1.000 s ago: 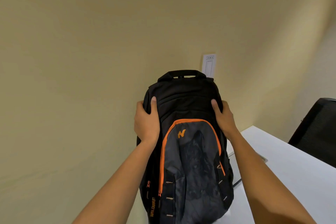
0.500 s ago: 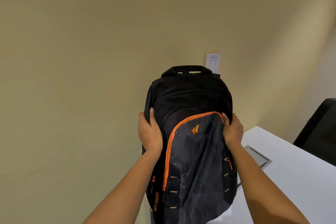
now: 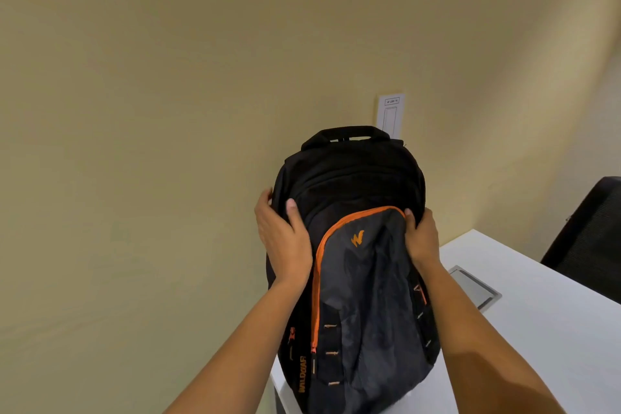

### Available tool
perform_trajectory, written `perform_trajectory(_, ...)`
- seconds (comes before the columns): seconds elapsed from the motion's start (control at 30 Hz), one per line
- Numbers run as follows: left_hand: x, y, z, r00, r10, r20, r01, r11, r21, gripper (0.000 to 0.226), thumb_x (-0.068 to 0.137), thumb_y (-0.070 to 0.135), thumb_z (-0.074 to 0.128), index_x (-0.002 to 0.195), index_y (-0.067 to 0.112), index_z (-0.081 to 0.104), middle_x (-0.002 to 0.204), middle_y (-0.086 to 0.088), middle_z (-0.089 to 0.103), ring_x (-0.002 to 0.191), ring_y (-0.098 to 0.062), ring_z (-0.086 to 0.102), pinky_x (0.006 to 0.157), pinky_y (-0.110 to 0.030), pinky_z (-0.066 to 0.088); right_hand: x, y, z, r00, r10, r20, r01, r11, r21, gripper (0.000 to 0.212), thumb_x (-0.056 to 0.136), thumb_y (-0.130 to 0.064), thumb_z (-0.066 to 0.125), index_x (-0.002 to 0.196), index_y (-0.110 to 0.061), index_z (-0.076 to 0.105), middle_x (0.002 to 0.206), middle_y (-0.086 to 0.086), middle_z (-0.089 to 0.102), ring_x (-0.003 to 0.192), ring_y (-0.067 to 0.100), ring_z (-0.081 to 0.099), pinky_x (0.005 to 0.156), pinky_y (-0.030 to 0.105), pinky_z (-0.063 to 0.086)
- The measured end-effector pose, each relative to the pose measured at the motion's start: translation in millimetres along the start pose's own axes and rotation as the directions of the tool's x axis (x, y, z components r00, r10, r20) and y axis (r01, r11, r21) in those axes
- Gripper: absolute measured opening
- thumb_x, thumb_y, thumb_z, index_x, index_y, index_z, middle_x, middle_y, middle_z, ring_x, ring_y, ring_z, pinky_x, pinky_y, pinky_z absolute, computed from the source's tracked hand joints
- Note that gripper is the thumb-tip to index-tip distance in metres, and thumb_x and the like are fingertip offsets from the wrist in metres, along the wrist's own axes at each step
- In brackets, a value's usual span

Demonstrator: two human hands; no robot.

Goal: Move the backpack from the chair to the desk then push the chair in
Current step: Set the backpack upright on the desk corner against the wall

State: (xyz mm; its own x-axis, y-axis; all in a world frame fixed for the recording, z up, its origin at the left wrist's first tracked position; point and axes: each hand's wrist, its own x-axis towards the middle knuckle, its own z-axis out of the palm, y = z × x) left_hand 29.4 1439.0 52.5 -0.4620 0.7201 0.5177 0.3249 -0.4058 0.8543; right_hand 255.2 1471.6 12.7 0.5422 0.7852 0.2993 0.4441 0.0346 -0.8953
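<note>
A black and grey backpack (image 3: 363,296) with an orange zip line stands upright on the near left corner of the white desk (image 3: 544,339), leaning towards the beige wall. My left hand (image 3: 284,239) grips its left side, thumb on the front. My right hand (image 3: 421,237) grips its right side near the top of the front pocket. A black chair (image 3: 591,228) shows at the right edge, behind the desk; only part of its back is visible.
A grey cable hatch (image 3: 475,286) is set into the desk just right of the backpack. A white wall plate (image 3: 389,114) sits on the beige wall above the bag's handle. The wall runs close along the desk's left side.
The backpack has come down and settled on the desk corner. Both hands have slid a little lower along its sides, still holding it.
</note>
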Motion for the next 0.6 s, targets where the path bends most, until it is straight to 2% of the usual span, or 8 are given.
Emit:
perform_trajectory(0.03, -4.7, 2.0, -0.3, 0.994, 0.107, 0.017, -0.108, 0.99, 0.088, 0.048, 0.098, 0.026, 0.044, 0.142, 0.007, 0.033, 0.144, -0.011, 0.04, 0.134, -0.023, 0.036, 0.112, -0.032, 0.029, 0.0, -0.3, 0.7, 1.0, -0.022, 0.016, 0.022, 1.0, 0.007, 0.044, 0.1, -0.028, 0.041, 0.135, -0.002, 0.041, 0.133, 0.02, 0.052, 0.122, 0.038, 0.05, 0.099, 0.045, 0.043)
perform_trajectory(0.1, -15.0, 0.5, 1.1, 0.945, 0.293, 0.147, -0.323, 0.906, 0.273, 0.056, 0.098, 0.028, 0.045, 0.148, 0.01, 0.026, 0.157, -0.01, 0.024, 0.146, -0.02, 0.016, 0.118, -0.033, 0.014, -3.8, 1.7, 1.8, 0.997, -0.049, 0.056, 0.05, 0.999, -0.02, 0.054, 0.099, -0.028, 0.041, 0.146, -0.005, 0.029, 0.146, 0.018, 0.041, 0.133, 0.036, 0.04, 0.109, 0.05, 0.036)
perform_trajectory(0.17, -24.2, -8.7, 2.4, 0.879, 0.361, 0.312, -0.466, 0.789, 0.401, 0.057, 0.099, 0.03, 0.042, 0.149, 0.01, 0.024, 0.16, -0.009, 0.013, 0.148, -0.021, 0.004, 0.12, -0.038, 0.005, -13.4, 6.4, 2.4, 0.993, -0.054, 0.102, 0.063, 0.994, -0.091, 0.066, 0.098, -0.034, 0.042, 0.152, -0.007, 0.014, 0.156, 0.015, 0.028, 0.142, 0.033, 0.029, 0.115, 0.05, 0.028)
perform_trajectory(0.23, -28.8, -21.0, 0.4, 0.848, 0.343, 0.403, -0.515, 0.709, 0.481, 0.057, 0.1, 0.032, 0.038, 0.15, 0.01, 0.021, 0.159, -0.008, 0.006, 0.147, -0.022, 0.0, 0.119, -0.041, 0.001, -25.1, 11.3, 3.3, 0.989, -0.069, 0.133, 0.088, 0.987, -0.138, 0.072, 0.098, -0.034, 0.044, 0.152, -0.005, 0.006, 0.159, 0.015, 0.018, 0.145, 0.031, 0.021, 0.118, 0.047, 0.023)
perform_trajectory(0.4, -27.5, -45.5, -14.3, 0.808, 0.276, 0.521, -0.562, 0.627, 0.539, 0.061, 0.1, 0.035, 0.034, 0.151, 0.014, 0.007, 0.159, -0.006, -0.004, 0.146, -0.02, -0.007, 0.12, -0.037, -0.003, -53.5, 23.3, 6.6, 0.966, -0.025, 0.258, 0.123, 0.92, -0.371, 0.076, 0.099, -0.044, 0.035, 0.153, -0.008, -0.005, 0.162, 0.011, -0.005, 0.15, 0.026, 0.002, 0.12, 0.043, 0.015)
perform_trajectory(0.5, -25.4, -53.2, -24.3, 0.768, 0.221, 0.601, -0.602, 0.57, 0.56, 0.063, 0.101, 0.04, 0.026, 0.148, 0.017, -0.01, 0.157, -0.005, -0.016, 0.144, -0.019, -0.018, 0.118, -0.034, -0.012, -70.5, 25.5, 6.0, 0.946, -0.008, 0.325, 0.175, 0.855, -0.488, 0.074, 0.099, -0.047, 0.031, 0.153, -0.009, -0.002, 0.162, 0.011, -0.007, 0.15, 0.027, 0.001, 0.121, 0.043, 0.014)
perform_trajectory(0.6, -24.4, -53.7, -35.0, 0.732, 0.194, 0.653, -0.64, 0.523, 0.562, 0.066, 0.101, 0.043, 0.021, 0.146, 0.015, -0.018, 0.155, -0.006, -0.024, 0.142, -0.02, -0.025, 0.117, -0.034, -0.014, -86.7, 25.1, 1.4, 0.924, 0.024, 0.383, 0.23, 0.764, -0.602, 0.075, 0.098, -0.05, 0.032, 0.153, -0.009, 0.002, 0.162, 0.012, -0.005, 0.15, 0.027, 0.001, 0.12, 0.04, 0.012)
